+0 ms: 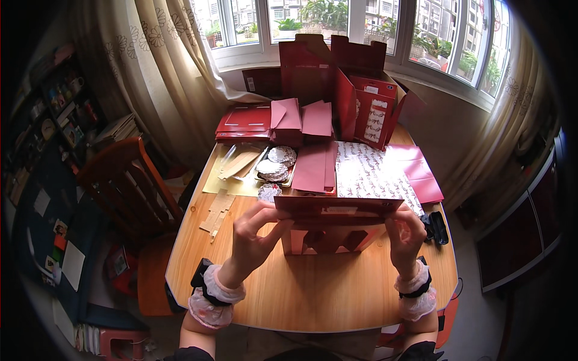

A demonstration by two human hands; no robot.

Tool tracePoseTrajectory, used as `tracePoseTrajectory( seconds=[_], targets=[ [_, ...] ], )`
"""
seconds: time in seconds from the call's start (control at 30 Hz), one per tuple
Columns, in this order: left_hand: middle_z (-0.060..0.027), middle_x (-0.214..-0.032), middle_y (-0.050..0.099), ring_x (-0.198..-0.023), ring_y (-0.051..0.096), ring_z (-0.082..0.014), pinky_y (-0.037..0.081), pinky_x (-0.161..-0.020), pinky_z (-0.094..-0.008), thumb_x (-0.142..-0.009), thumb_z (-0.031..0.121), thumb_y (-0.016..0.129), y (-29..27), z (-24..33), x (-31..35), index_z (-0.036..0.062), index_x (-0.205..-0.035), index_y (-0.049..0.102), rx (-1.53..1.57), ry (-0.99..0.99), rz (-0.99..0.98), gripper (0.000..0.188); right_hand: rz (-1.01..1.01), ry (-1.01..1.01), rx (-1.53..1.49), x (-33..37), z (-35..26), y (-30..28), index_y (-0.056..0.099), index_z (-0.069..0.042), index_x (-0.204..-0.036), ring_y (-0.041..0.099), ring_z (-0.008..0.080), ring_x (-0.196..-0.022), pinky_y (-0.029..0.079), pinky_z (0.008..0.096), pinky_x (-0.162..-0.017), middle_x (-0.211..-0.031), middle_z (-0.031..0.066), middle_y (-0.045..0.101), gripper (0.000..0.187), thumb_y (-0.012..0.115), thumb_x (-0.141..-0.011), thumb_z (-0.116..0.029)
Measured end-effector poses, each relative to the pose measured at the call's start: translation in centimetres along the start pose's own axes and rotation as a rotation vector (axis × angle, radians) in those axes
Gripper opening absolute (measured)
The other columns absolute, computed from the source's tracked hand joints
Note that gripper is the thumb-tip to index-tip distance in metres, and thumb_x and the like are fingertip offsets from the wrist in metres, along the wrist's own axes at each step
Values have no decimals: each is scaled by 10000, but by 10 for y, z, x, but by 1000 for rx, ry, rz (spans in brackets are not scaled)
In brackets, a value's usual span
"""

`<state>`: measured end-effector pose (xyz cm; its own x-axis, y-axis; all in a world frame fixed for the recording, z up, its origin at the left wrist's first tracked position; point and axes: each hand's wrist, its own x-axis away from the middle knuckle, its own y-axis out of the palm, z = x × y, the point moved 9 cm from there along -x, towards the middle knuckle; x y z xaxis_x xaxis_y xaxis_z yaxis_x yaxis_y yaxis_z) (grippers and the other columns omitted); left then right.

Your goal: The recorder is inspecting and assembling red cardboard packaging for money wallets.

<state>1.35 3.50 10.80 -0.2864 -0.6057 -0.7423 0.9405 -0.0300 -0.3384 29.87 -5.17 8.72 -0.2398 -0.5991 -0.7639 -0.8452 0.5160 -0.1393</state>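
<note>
A dark red cardboard box [295, 242] stands on the wooden table in front of me, its near side showing cut-out shapes. Along its top runs a wide red flap [340, 206]. My left hand [257, 234] pinches the flap's left end between thumb and fingers. At the opposite end, my right hand [406, 237] grips the flap the same way. Both forearms wear pale ruffled cuffs with black bands. Most of the box's inside is hidden behind the flap.
Behind the box lie pink-red card sheets [313, 168], a patterned white sheet [367, 168] and stacked round scalloped pieces [274, 168]. A taller red box [367, 108] stands near the window. Brown cardboard strips [217, 212] lie left; a black object [438, 228] sits at the right edge.
</note>
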Motion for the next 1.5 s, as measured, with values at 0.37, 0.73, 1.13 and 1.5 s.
tracePoseTrajectory(
  seconds=[0.37,0.73,1.13,1.5],
  targets=[
    [-104,-888,686,-793,716,-222,584,-698,-311,-852,-12,741,2,12,0,1,-965,691,-119,-25,-7,124,-19,-59,179,-3,-22,4,628,-10,-867,543,103,-664,396,232,-536,-837,58,644,140,700,-820,101],
    [-78,-894,711,-844,721,-164,591,-791,-304,-842,-28,761,1,2,11,4,-935,640,145,-215,91,156,110,161,-184,2,-6,0,614,-31,-836,568,78,-759,411,197,-594,-871,37,638,182,742,-811,96],
    [-72,-918,663,-901,684,-151,569,-853,-315,-845,-64,733,1,5,13,9,-933,588,94,-182,75,185,58,75,-71,-1,-21,3,602,-40,-800,491,58,-707,364,209,-582,-825,17,574,223,750,-773,124],
    [-50,-976,595,-890,651,-120,547,-839,-277,-829,-124,706,-2,3,18,59,-1168,450,156,-221,189,463,53,344,-375,0,-4,6,507,-66,-1062,581,71,-817,473,197,-676,-951,28,589,375,699,-815,142]
  ],
)
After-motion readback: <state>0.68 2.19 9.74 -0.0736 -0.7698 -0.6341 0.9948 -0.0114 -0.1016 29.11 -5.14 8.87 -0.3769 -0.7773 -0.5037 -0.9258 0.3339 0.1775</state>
